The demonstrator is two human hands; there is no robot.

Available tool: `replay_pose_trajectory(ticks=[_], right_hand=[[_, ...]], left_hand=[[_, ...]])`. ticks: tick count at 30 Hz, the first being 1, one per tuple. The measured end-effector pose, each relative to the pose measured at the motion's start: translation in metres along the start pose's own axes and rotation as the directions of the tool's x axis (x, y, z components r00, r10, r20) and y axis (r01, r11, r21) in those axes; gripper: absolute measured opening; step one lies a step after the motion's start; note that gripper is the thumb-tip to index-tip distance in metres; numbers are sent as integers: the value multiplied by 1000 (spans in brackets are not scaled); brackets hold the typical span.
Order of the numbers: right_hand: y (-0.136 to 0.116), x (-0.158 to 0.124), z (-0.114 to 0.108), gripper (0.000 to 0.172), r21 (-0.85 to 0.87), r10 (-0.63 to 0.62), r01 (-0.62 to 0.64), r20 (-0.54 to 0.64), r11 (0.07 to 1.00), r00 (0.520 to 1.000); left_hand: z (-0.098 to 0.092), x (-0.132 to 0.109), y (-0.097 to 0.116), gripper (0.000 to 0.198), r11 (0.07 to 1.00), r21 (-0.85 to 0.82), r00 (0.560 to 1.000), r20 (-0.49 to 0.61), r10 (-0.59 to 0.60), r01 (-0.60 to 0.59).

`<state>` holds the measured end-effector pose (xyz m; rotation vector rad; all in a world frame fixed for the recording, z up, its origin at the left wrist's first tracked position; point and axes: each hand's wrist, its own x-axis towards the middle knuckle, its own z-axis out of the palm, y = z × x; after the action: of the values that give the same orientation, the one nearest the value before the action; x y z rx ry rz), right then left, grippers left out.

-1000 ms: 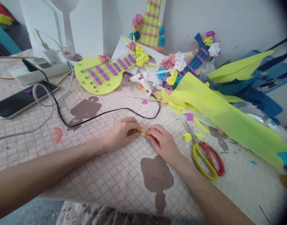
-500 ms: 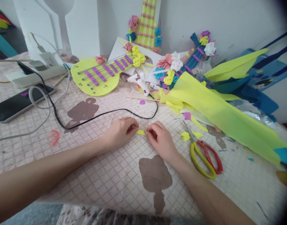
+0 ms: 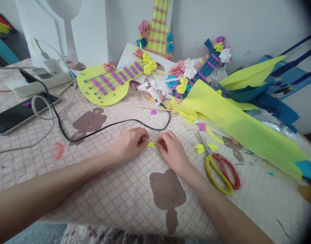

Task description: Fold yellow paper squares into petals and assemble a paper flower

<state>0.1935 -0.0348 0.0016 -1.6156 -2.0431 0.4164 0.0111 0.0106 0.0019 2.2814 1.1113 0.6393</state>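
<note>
Between my hands, low over the checked tablecloth, is a small strip of yellow crepe paper (image 3: 152,144). My left hand (image 3: 132,141) pinches its left end with closed fingers. The right end is gripped by the fingertips of my right hand (image 3: 172,149). Both ends of the strip are hidden by the fingers. To the right of my right hand lie scissors (image 3: 218,166) with one yellow and one red handle, blades slightly apart. Yellow paper scraps (image 3: 200,148) lie by the blades.
A yellow paper guitar (image 3: 104,96) lies behind my hands, beside a white glue gun (image 3: 150,91) with a black cord (image 3: 119,122). Large yellow crepe paper (image 3: 236,125) spreads at right. A phone (image 3: 23,113) and a power strip (image 3: 30,84) are at left.
The view has shifted very slightly. Both hands stay in nearly the same place, still pinching the yellow strip, and the gap between them looks about the same.
</note>
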Motion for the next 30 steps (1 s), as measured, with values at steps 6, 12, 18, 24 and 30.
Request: replay_pose_trajectory(ticks=[6,12,18,24,30], right_hand=[[1,1,0,11,20,4,-4,5,1000,1000],[0,-2,-6,6,189,1,10,-56,982,998],[-6,-6,-7,5,309,32,-20,-35,951,999],[-5,-8,-5,7,417,70,-63,-2,907,998],[-4,-9,-2,9,468,84,-91,35,879,996]], left_hand=[[1,-1,-7,12,998,-49,999,-32,38,-40],[-9,-3,-1,17,979,-204,1000,-15,-2,-1],[-9,-7,10,22,915,-371,985,128,-115,155],[-11,-5,8,26,831,-497,965,204,-167,249],[-10,-6,8,24,758,-576,950,237,-204,306]])
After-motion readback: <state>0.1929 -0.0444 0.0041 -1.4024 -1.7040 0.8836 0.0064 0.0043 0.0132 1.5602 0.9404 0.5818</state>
